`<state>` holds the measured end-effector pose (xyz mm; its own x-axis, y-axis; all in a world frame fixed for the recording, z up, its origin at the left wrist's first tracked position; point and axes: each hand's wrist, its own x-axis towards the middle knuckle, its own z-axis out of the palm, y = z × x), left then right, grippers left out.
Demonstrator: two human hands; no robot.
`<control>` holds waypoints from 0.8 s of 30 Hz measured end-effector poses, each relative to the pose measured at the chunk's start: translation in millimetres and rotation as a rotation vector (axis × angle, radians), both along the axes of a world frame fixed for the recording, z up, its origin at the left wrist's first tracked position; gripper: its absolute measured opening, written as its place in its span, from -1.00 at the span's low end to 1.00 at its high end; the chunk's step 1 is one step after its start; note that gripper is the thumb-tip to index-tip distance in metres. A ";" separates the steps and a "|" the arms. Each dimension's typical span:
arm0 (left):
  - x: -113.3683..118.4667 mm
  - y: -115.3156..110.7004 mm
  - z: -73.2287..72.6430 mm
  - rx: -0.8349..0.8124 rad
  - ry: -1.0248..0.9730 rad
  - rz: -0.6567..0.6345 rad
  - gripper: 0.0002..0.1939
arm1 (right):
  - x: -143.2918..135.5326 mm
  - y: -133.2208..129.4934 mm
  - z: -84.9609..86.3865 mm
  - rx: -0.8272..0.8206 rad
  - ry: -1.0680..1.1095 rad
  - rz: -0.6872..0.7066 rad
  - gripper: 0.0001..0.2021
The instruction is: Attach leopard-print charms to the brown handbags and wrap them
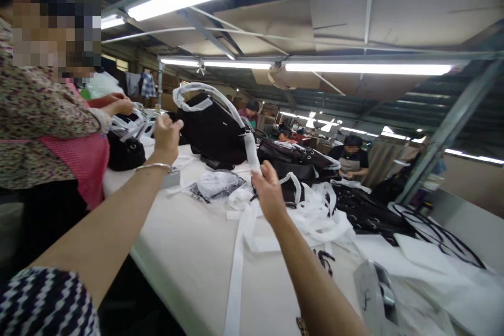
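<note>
Black bag (212,134) over desk (189,247); handle (251,151) looks mostly white-wrapped, loose strips (235,273) unused. Right hand (271,191): fingers clamped on handle. Left hand (166,139): fingers curled, can't tell if gripping.

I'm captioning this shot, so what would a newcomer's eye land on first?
Probably the black bag at center, its white-wrapped handle arching over it and running down into the right hand. Bright tube lights stretch across overhead. Loose white strips tangle on the pale table, beyond the right hand.
</note>
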<state>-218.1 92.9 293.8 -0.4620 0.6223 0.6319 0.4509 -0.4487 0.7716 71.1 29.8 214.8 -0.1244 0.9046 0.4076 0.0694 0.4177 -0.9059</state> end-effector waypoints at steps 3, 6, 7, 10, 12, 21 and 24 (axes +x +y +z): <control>32.4 3.7 -83.0 -0.209 0.069 -0.096 -0.49 | -23.0 -33.4 -66.9 -0.052 -0.490 0.219 -0.54; 70.7 -30.2 -204.3 -0.429 0.211 -0.253 -0.64 | -13.0 -79.2 -156.6 -0.023 -0.866 0.315 -0.54; 82.2 -45.9 -239.6 -0.488 0.251 -0.287 -0.66 | -4.7 -92.0 -179.0 -0.017 -0.941 0.358 -0.54; 108.2 -88.1 -309.6 -0.638 0.420 -0.341 -0.59 | 21.8 -112.8 -210.4 0.016 -1.094 0.378 -0.57; 120.7 -104.5 -326.7 -0.702 0.676 -0.344 -0.52 | 37.6 -113.2 -209.2 0.033 -1.174 0.314 -0.63; 188.8 -112.6 -315.2 -0.760 0.957 -0.539 -0.40 | 125.8 -100.7 -189.9 -0.077 -1.279 0.140 -0.71; 203.1 -110.6 -319.6 -0.740 0.951 -0.582 -0.42 | 158.3 -106.1 -196.9 -0.032 -1.296 0.066 -0.68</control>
